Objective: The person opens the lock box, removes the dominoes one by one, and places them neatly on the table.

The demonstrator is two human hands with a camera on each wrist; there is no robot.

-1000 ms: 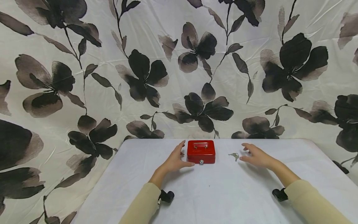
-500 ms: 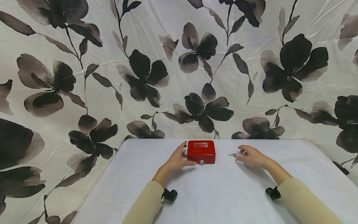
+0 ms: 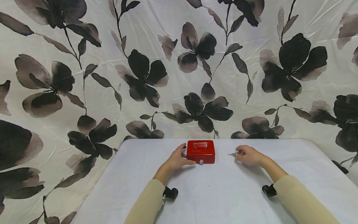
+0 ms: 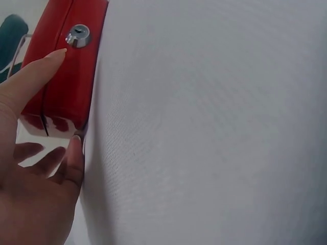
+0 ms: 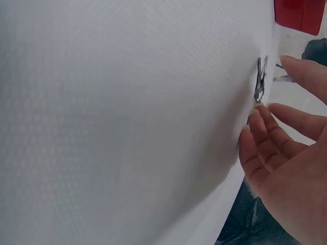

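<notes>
A red metal cash box [image 3: 200, 155] with a top handle and a round front lock [image 4: 78, 35] stands near the table's far edge, its lid down. At its left side is my left hand [image 3: 176, 161], the thumb lying along the front face below the lock and the other fingers by the side wall and lower corner. A small set of silver keys [image 3: 232, 154] lies on the cloth right of the box. My right hand [image 3: 251, 155] is at the keys, thumb and fingers spread around them; in the right wrist view the fingertips come close to the keys [image 5: 261, 81], with no grip visible.
White cloth covers the table [image 3: 208, 199]. Behind it hangs a floral-patterned fabric backdrop [image 3: 173, 77]. A black wrist camera is strapped at each cuff [image 3: 289, 189].
My right hand has moved left to the keys, its fingers drawing nearer to them. The left hand has shifted slightly right, thumb onto the box's front. Box and keys stay in place.
</notes>
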